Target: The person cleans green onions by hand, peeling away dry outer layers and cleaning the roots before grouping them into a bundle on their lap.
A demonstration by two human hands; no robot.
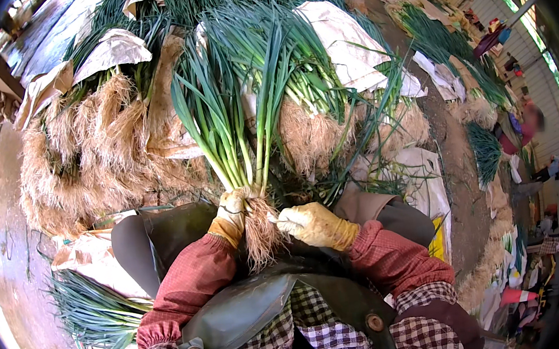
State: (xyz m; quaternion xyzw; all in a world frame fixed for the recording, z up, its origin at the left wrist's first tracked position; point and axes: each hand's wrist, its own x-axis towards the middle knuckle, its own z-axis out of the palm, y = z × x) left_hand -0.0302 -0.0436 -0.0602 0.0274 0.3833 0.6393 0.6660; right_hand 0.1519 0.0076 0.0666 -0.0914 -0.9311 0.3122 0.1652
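Yellowed work gloves cover both hands. My left hand (230,215) is closed round the base of a bunch of leeks (243,137), holding it upright in front of my lap. Its green leaves fan out away from me, and its tangled pale-brown roots (263,236) hang toward me. To the right of these roots, my right hand (315,225) has its fingers pinched together, the tips close to or touching the root strands. What lies between those fingertips, if anything, is too small to make out.
Beyond my knees lie heaps of leeks (310,79) with bushy roots (96,146), partly covered by pale sacks (344,41). More leeks (96,309) rest at my left. A dirt path (461,189) runs along the right, with other people (524,132) past it.
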